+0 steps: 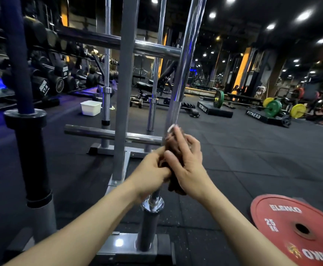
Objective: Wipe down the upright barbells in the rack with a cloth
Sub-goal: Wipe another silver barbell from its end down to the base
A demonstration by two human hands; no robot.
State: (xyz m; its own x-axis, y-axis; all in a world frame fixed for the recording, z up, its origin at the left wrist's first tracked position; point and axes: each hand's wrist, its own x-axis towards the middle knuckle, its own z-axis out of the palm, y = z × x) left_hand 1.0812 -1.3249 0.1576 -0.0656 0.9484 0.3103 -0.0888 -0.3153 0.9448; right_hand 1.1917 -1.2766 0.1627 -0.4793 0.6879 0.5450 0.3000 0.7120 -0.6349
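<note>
A chrome upright barbell [183, 62] stands in the grey rack [123, 96], its black sleeve [150, 227] set in the base. A dark brown cloth [173, 148] is wrapped round the bar's lower shaft. My left hand [153, 169] grips the cloth and bar from the left. My right hand [187, 162] lies against the cloth from the right, fingers straight and pointing up the bar. A blue barbell [15, 54] with a black sleeve stands at the left. Two more chrome bars [107, 60] stand behind the rack post.
A red 25 kg plate [299, 227] lies on the floor at the lower right. A white tub [91, 107] sits on the floor beyond the rack. Dumbbell racks [47, 79] line the left side. Loaded barbells and benches [272, 110] stand far right.
</note>
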